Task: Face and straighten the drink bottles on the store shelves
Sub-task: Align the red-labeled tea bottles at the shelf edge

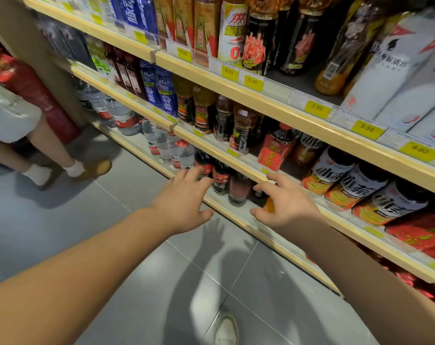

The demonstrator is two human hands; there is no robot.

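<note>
A: Target stock?
B: Dark cola bottles [221, 178] with red labels, upright on the lowest shelf [237, 216], at frame centre. A pink-tinted bottle [239, 189] stands just beside them at three o'clock.

A: Hands?
B: Left hand [184, 197] is open with fingers spread, tips at the leftmost cola bottle; contact unclear. Right hand [283, 202] is also open and splayed, at three o'clock of the pink-tinted bottle, its index tip up by the edge of the shelf above [216, 149]. Neither grips anything. Something orange [270, 205] shows under the right palm; can't identify it.

A: Neighbours?
B: Clear water bottles [161, 145] are at ten o'clock of the left hand, on the same shelf. One shelf up, there's a red-labelled bottle [276, 148] at twelve o'clock of the right hand and black-and-orange tea bottles [360, 188] at two o'clock. Blue bottles [161, 90] are at twelve o'clock of the left hand. Yellow price tags [252, 82] run along the shelf edges.

A: Surroundings?
B: Grey tiled floor [87, 232], with hand shadows [214, 235] at six o'clock. A white shoe [226, 329] sits at the bottom edge. Another person's legs [49, 155] are at nine o'clock.
</note>
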